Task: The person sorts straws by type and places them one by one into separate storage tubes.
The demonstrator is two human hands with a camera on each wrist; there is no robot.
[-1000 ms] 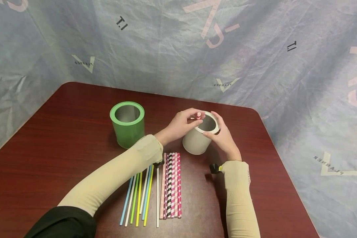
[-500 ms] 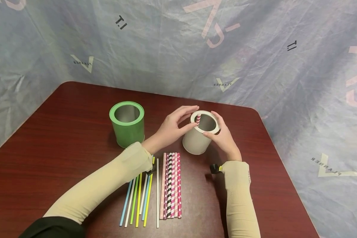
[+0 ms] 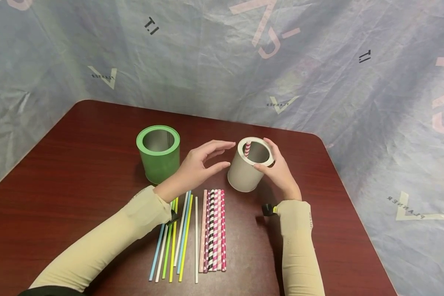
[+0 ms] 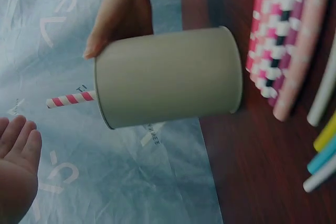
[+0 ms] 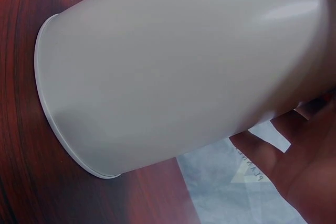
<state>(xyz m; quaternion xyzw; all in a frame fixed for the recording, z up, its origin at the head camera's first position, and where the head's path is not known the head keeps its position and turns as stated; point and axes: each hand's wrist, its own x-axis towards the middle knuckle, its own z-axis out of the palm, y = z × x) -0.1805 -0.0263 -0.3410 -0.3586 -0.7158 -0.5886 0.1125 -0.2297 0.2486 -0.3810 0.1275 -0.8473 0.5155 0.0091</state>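
Note:
In the head view my right hand [image 3: 281,170] grips the upper part of a white can [image 3: 242,174], its thumb near the front rim and the fingers on the far side. A red-and-white striped paper straw [image 3: 247,149] stands in the can, leaning on the left inner wall; its tip sticks out above the rim in the left wrist view. My left hand [image 3: 192,166] is left of the can, fingers extended and holding nothing, apart from the can. The right wrist view shows the can's smooth side [image 5: 173,72] with my fingers against it.
A green can [image 3: 160,166] stands to the left. In front lies a row of patterned paper straws [image 3: 213,230], with thin coloured sticks [image 3: 172,246] beside it, partly under my left wrist. A lone white stick [image 3: 196,242] lies between them. A printed cloth [image 3: 207,61] hangs behind the table.
My left hand has let go of the striped straw, which now stands in the white can, and has drawn back to the left. The right hand stays on the can.

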